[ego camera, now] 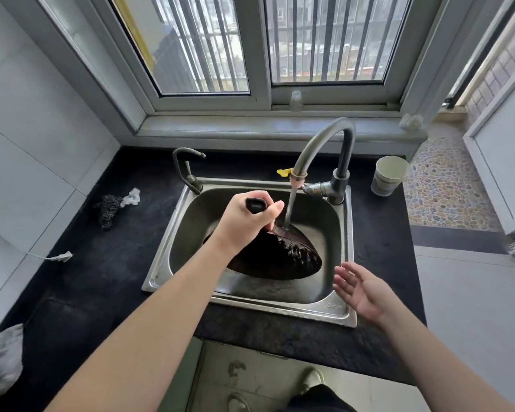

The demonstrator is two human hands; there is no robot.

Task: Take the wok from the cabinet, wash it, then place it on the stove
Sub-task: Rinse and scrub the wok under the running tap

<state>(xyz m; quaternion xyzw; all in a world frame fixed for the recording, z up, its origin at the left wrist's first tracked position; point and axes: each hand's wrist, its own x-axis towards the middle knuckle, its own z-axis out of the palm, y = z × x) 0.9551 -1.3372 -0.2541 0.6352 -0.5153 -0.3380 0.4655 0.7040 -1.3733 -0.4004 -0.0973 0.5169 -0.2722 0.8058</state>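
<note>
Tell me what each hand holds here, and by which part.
The left hand grips the wok by its black handle, tilting it in the sink under the running tap. The right hand is open and holds nothing.

The left hand covers most of the wok handle and the rim nearest it. The grey bag on the bench is cut off by the left edge.
</note>
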